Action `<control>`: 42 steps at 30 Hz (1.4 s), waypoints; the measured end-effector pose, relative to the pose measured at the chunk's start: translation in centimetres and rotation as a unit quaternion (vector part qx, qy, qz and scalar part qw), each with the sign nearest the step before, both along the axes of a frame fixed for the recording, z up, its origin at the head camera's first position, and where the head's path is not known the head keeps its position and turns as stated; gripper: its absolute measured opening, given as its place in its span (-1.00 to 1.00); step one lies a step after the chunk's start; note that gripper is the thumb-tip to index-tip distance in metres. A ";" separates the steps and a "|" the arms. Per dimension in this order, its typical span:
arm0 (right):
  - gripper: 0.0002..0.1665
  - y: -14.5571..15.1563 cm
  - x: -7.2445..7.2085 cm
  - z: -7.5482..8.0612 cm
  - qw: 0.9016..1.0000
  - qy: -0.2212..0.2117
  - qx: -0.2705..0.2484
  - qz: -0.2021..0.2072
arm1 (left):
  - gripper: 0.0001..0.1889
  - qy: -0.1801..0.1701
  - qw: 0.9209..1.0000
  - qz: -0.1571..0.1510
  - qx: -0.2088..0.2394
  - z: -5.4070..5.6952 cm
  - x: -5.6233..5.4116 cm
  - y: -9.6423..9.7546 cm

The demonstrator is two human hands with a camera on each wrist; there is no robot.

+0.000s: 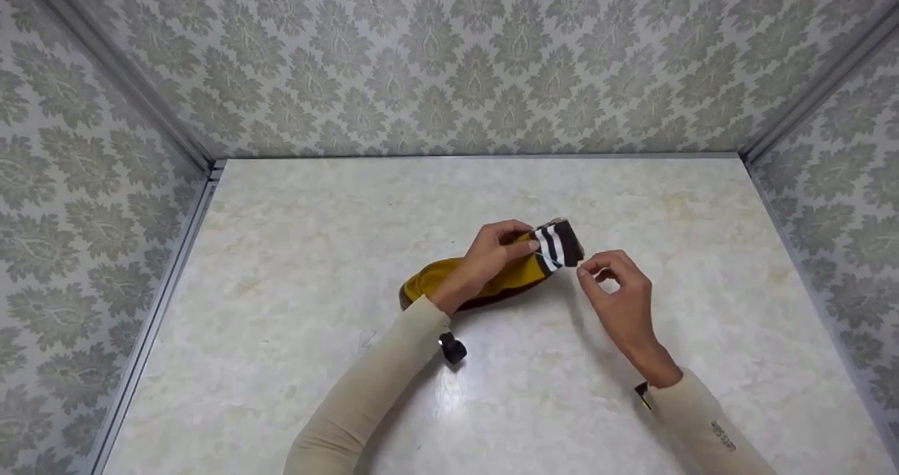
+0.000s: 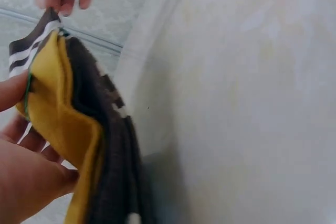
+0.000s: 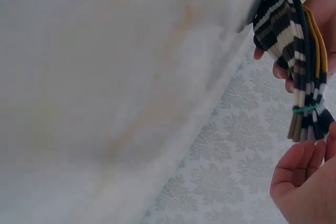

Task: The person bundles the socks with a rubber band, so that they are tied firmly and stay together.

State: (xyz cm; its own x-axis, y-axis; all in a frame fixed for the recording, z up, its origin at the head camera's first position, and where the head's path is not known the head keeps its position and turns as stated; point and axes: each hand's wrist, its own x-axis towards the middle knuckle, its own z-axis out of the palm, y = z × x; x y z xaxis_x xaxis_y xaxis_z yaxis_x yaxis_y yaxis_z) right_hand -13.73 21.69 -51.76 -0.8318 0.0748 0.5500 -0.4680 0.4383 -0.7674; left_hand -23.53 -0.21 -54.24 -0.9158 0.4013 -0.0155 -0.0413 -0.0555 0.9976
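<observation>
A stack of socks (image 1: 523, 272), mustard yellow on the top one with a dark cuff and white stripes, is held above the table. My left hand (image 1: 484, 263) grips the stack near the cuffs, thumb on top and fingers beneath. A thin green band (image 3: 307, 109) runs round the cuff end in the right wrist view. Striped dark, cream and brown socks show under the yellow one there. My right hand (image 1: 626, 306) pinches at the lower corner of the cuffs, its thumb and fingertips together.
The pale marbled table (image 1: 281, 236) spreads around the hands. Patterned wall panels (image 1: 449, 60) stand behind and at both sides, with grey metal edging (image 1: 161, 271) at the left. A small black device (image 1: 453, 348) sits at the left wrist.
</observation>
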 end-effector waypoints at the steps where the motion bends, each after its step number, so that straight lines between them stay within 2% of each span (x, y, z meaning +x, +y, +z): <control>1: -0.85 -0.1 0.1 -0.1 1.000 -0.004 0.003 0.004 | -0.82 -0.007 1.000 0.009 0.005 0.0 0.0 -0.1; 4: -0.82 -0.1 -0.4 -1.1 1.000 -0.013 0.017 0.009 | -0.82 -0.020 0.999 0.031 0.012 0.0 -0.1 -0.2; 7: -0.82 -0.1 -1.2 -2.1 1.000 -0.018 0.025 0.006 | -0.80 -0.025 0.999 0.036 0.015 0.0 0.0 -0.3; 12: -0.82 -0.4 -2.4 -2.7 0.999 -0.028 0.016 -0.005 | -0.74 -0.029 0.999 0.014 0.016 0.1 0.0 -0.4; 16: -0.86 -0.8 -3.0 -2.8 0.998 -0.052 0.017 -0.008 | -0.71 -0.032 0.999 -0.009 0.019 0.2 0.0 -0.4; 20: -0.89 -0.7 -3.3 -2.8 0.996 -0.084 0.034 -0.008 | -0.72 -0.036 0.999 -0.003 0.016 0.3 -0.1 -0.3; 26: -0.85 -0.2 -2.9 -2.7 0.988 -0.138 0.053 0.038 | -0.73 -0.033 0.999 0.024 -0.009 0.3 -0.1 -0.3; 29: -0.86 0.2 -2.3 -2.6 0.984 -0.144 0.066 0.077 | -0.74 -0.031 0.999 0.029 -0.014 0.2 -0.2 -0.3; 32: -0.86 0.5 -1.6 -2.6 0.982 -0.114 0.093 0.121 | -0.75 -0.027 0.999 0.030 -0.015 0.2 -0.3 -0.3; 36: -0.77 0.8 -1.1 -2.7 0.973 -0.027 0.138 0.184 | -0.77 -0.022 0.999 0.029 -0.010 0.2 -0.4 -0.4; 39: -0.70 0.8 -1.1 -2.5 0.957 0.042 0.154 0.241 | -0.77 -0.020 0.999 0.029 -0.010 0.2 -0.4 -0.4; 42: -0.67 0.7 -1.2 -2.2 0.936 0.085 0.159 0.302 | -0.78 -0.019 0.999 0.031 -0.011 0.1 -0.4 -0.4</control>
